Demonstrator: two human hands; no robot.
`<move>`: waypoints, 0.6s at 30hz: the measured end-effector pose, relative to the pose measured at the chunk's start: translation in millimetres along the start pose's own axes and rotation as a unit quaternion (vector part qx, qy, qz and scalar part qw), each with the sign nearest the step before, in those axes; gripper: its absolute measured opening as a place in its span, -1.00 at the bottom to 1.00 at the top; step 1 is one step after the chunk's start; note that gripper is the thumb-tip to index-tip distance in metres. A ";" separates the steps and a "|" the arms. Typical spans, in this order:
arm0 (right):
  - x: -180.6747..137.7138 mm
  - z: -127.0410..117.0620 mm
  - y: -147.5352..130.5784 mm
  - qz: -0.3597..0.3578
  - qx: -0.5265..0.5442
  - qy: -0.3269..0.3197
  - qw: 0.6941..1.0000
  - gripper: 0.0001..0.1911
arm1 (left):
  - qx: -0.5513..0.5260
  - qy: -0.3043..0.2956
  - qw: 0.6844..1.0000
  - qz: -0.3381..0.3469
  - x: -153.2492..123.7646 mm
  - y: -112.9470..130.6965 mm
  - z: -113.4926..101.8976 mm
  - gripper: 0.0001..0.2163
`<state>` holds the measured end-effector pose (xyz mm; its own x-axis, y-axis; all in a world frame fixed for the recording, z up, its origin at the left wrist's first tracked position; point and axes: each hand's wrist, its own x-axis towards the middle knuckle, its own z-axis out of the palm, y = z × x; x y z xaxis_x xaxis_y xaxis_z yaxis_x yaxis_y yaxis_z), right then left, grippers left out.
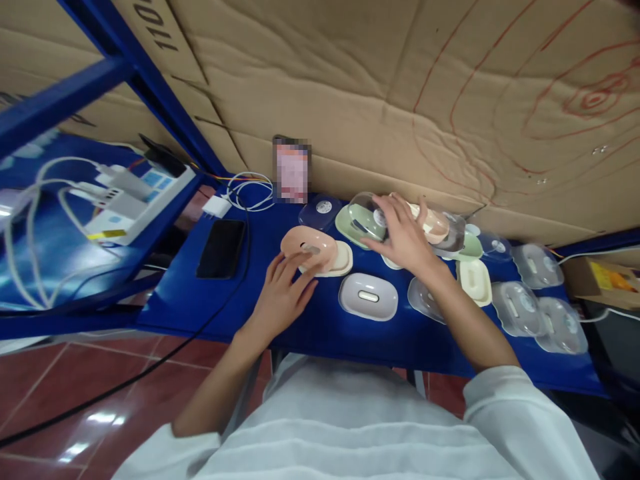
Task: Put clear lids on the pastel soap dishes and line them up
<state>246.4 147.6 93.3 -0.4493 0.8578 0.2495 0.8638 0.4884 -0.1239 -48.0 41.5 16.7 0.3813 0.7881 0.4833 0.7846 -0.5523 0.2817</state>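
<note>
My left hand [283, 293] rests its spread fingers on the near edge of a pink soap dish [307, 241], which overlaps a cream oval tray [344, 261]. My right hand [403, 233] has its thumb and fingers around a clear domed lid [364, 205] above a light green soap dish [346, 227]. Part of the green dish shows through the lid. Behind the right hand lies another pink dish [436, 227], partly covered. A pale grey-white oval dish [369, 297] with a slot in its middle sits between my two arms.
More clear lids [515, 308] and a cream tray [474, 281] lie to the right on the blue table. At left are a black phone [221, 249], a white charger with cable [217, 207] and a power strip [133, 207]. A cardboard wall [350, 100] stands behind.
</note>
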 end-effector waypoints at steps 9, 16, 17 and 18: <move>-75.5 0.5 -5.4 -0.040 0.012 0.007 0.999 -0.29 | -0.104 -0.096 0.980 0.137 -8.4 59.2 19.0 -0.74; -141.8 3.3 -38.7 -0.036 0.120 -0.055 0.991 -0.19 | -0.174 -0.024 0.982 0.071 -32.5 50.0 23.2 -0.59; -148.7 6.7 -44.0 -0.038 0.119 -0.067 0.990 -0.20 | -0.179 -0.017 0.982 0.058 -34.8 49.0 23.3 -0.55; -153.3 10.6 -48.8 -0.045 0.112 -0.077 0.990 -0.22 | -0.183 -0.015 0.982 0.051 -35.7 48.1 23.8 -0.52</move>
<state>270.7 -6.1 51.0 -0.5660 0.8152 0.1229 0.7543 0.5723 -0.3218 -12.2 -6.7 -6.8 0.4673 0.7277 0.5020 0.5153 -0.6856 0.5142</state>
